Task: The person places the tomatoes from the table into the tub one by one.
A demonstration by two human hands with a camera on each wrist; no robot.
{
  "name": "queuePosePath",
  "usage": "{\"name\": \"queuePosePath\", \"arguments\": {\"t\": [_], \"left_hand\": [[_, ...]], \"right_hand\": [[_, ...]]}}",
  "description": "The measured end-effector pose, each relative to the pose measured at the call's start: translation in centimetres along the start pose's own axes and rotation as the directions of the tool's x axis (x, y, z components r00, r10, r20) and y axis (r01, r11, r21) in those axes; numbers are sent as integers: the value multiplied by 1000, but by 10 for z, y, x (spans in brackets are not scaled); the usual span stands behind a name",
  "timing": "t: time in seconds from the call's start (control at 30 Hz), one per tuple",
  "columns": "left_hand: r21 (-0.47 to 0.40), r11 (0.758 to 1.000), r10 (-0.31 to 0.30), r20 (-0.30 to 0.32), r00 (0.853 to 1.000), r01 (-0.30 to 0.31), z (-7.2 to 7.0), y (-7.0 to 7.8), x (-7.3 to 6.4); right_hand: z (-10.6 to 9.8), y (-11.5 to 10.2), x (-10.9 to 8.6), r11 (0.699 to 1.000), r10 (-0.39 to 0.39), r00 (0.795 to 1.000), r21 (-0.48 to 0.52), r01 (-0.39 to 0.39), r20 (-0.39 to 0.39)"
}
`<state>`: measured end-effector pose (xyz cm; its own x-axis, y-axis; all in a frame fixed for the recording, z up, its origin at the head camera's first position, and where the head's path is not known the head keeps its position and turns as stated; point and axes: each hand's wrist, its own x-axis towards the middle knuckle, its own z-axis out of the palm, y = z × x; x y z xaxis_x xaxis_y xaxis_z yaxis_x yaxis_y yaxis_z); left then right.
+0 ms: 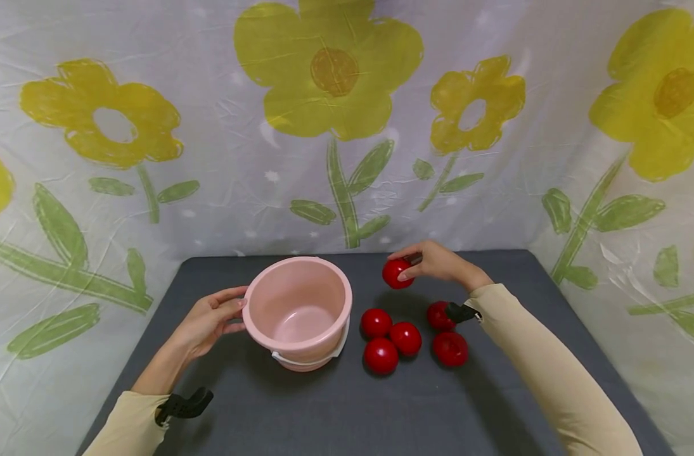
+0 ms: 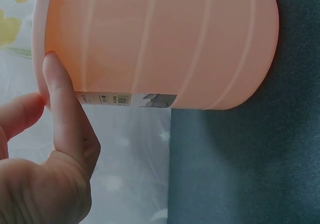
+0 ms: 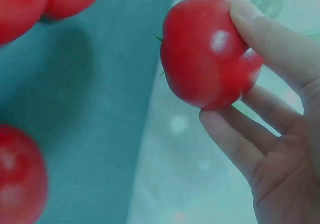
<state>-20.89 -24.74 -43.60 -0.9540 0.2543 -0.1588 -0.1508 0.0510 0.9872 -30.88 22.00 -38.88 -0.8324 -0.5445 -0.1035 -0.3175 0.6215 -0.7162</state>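
Note:
A pink plastic bucket (image 1: pixel 292 288) with a white handle (image 1: pixel 341 345) stands left of centre on the table, its bare inside showing in the head view. At its left side, my left hand (image 1: pixel 206 320) pinches the rim between thumb and fingers (image 2: pixel 62 99). My right hand (image 1: pixel 438 261) holds a red tomato (image 3: pixel 205 54) by its fingertips, raised over the far part of the table, right of the bucket. Bits of green stem poke out from this tomato in the right wrist view. Below that hand, several more tomatoes (image 1: pixel 405 338) lie in a loose group.
The dark grey table (image 1: pixel 324 418) ends at a pale curtain (image 1: pixel 227 158) printed with yellow flowers, which hangs behind and along both sides. Each wrist wears a black strap (image 1: pixel 184 405). A printed label (image 2: pixel 120 100) is on the bucket's outer wall.

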Motion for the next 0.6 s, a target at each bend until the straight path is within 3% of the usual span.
{"name": "queuePosePath", "arguments": {"t": [0.4,0.6], "left_hand": [[-13,1000,-25,-29,999,25,4,1,0],[-11,1000,-11,-32,999,11,7,0,-1]], "right_hand": [[-9,-59,24,990,-134,991,44,134,-17],[-6,-89,38,989,-136,991,65,135,11]]}}
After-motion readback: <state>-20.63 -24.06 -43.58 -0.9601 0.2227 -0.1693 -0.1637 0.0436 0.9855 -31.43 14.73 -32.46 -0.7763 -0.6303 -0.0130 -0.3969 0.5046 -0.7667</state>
